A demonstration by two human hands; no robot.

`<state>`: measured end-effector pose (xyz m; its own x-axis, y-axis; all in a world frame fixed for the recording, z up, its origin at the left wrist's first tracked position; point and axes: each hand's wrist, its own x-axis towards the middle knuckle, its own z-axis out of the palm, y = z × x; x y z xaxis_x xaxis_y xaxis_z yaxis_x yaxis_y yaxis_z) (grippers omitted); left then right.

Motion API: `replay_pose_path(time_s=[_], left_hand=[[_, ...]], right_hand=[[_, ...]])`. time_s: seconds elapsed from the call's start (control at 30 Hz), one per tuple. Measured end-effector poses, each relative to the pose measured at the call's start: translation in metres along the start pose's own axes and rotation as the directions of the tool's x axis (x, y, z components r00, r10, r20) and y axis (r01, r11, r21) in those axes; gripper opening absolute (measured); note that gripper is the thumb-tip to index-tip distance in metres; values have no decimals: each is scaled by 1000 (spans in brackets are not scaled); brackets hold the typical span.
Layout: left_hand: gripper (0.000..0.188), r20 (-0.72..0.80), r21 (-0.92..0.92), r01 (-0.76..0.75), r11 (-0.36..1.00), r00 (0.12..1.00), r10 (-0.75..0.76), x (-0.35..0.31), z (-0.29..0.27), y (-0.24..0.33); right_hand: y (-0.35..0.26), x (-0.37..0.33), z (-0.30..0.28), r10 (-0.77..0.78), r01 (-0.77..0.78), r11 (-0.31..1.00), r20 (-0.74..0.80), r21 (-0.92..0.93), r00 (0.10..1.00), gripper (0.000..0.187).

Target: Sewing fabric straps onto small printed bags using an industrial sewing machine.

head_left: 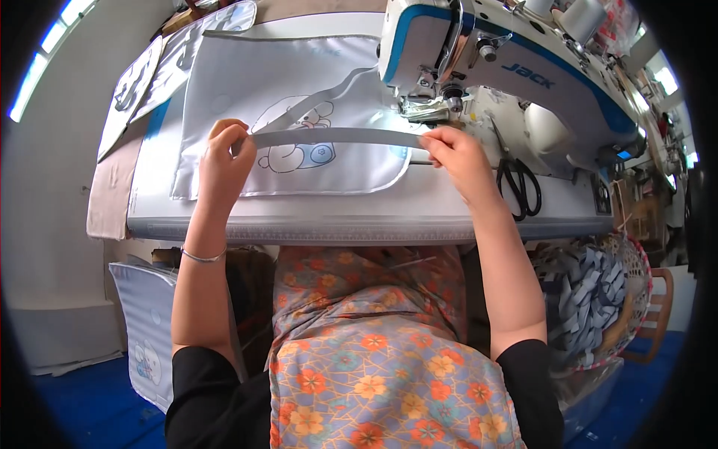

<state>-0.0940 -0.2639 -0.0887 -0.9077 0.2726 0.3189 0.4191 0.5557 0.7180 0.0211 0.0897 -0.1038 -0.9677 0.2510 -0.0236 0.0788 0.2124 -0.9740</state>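
A narrow grey fabric strip (pixel 336 135) stretches nearly level between my hands, with a slight upward bow. The fingers of my left hand (pixel 226 150) are pinched around it at the left. My right hand (pixel 458 159) grips the strip's other end between thumb and fingers, just in front of the sewing machine's needle area. From near my left hand, a second length of grey strip slants up and right over the panel. Beneath lies a white fabric panel (pixel 224 82) with dark edging, a rounded corner and a printed cartoon animal, partly hidden by the strips.
The white and blue sewing machine (pixel 508 75) fills the back right. Black-handled scissors (pixel 517 183) lie right of my right hand. More printed panels (pixel 138 86) are at the far left. A basket of grey strips (pixel 594 292) stands below right; another panel (pixel 146 322) hangs below left.
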Motion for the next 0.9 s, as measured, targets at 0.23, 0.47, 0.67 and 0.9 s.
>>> replay_pose_path(time_s=[0.23, 0.47, 0.67, 0.9], left_hand=[[42, 101, 276, -679, 681, 725, 681, 1, 93, 65], [36, 249, 178, -700, 692, 712, 657, -1, 143, 76], [39, 249, 151, -686, 712, 724, 644, 2, 143, 73], [42, 258, 176, -662, 729, 745, 614, 13, 146, 70]], right_hand=[[-4, 28, 17, 87, -82, 987, 28, -140, 996, 14], [15, 31, 23, -381, 309, 767, -11, -563, 925, 7], [24, 14, 17, -700, 616, 322, 256, -719, 666, 21], [23, 17, 20, -675, 591, 330, 254, -736, 693, 33]])
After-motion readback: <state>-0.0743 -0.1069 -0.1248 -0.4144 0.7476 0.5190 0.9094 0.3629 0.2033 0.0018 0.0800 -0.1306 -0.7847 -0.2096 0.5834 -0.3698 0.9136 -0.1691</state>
